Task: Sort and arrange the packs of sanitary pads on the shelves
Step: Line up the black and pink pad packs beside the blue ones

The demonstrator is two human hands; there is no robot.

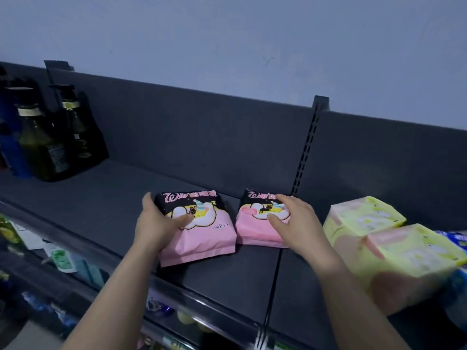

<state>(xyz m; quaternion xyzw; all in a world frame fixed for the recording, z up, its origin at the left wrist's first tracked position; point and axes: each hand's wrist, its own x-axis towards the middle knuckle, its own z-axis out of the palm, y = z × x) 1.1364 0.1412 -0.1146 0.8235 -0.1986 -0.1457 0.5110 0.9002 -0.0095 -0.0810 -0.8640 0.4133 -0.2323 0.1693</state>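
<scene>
Two pink-and-black packs of sanitary pads lie flat, side by side, on the dark top shelf (227,279). My left hand (156,223) grips the left pack (202,238) by its left edge, thumb on its top face. My right hand (295,221) rests on the right pack (252,231), fingers spread over its top and right side. Two yellow-and-pink packs (364,215) (414,251) lie farther right on the same shelf, one in front of the other.
Dark green bottles (43,147) and a blue container stand at the shelf's far left. A slotted upright (307,147) divides the back panel. A blue pack (454,239) sits at the right edge. Lower shelves hold several goods.
</scene>
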